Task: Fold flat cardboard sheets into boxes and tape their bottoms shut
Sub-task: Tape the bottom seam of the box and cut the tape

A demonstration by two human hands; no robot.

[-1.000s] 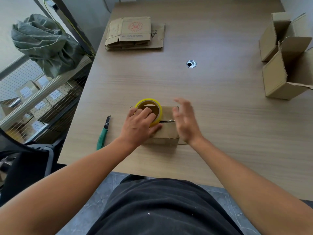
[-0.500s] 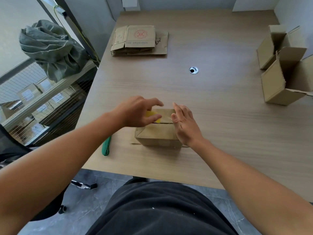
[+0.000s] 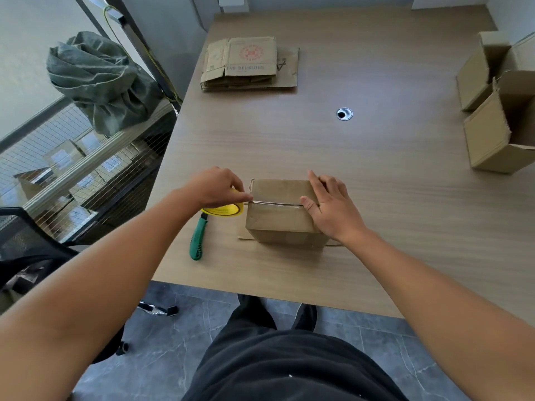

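A small cardboard box [image 3: 278, 218] stands bottom-up near the table's front edge, its flaps closed with a seam across the top. My left hand [image 3: 215, 188] grips a yellow tape roll [image 3: 224, 211] just left of the box, level with the seam. A strip of clear tape [image 3: 275, 203] runs along the seam from the roll to my right hand [image 3: 330, 205]. That hand lies flat with straight fingers on the box's right end, thumb pressing the tape down.
A green utility knife [image 3: 198, 237] lies left of the box. A stack of flat cardboard sheets [image 3: 249, 63] sits at the far left of the table [image 3: 376, 175]. Assembled boxes [image 3: 498, 117] stand at the right edge. A cable hole [image 3: 344, 114] is mid-table.
My left hand has pulled the tape roll leftward off the box top, drawing tape along the seam. My right hand has settled flat on the box's right end.
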